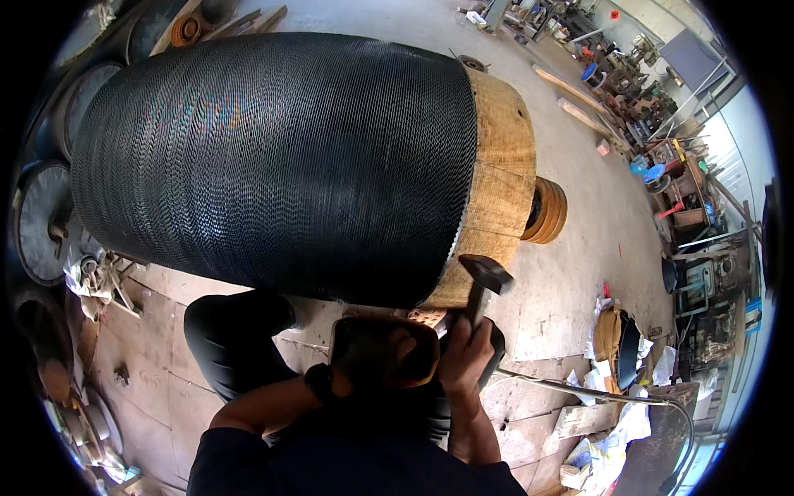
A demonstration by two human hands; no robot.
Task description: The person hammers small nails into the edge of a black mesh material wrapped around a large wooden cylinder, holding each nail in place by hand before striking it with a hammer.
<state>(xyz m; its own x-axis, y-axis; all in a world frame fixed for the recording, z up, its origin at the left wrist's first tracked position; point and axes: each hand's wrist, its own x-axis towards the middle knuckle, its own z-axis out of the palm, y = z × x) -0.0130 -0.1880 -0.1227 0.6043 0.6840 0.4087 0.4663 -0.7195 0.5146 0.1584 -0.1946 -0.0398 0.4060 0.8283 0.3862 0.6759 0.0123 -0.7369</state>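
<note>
The right hand kept its grip pressed around the handle of a hammer, whose head stood beside the bare wooden end of a large wire-wound drum, while the left hand, its grip not discernible, lay beneath the drum's lower edge.

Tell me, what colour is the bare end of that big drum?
Light tan wood, beside the black ridged wrapping; the head view shows it.
</note>
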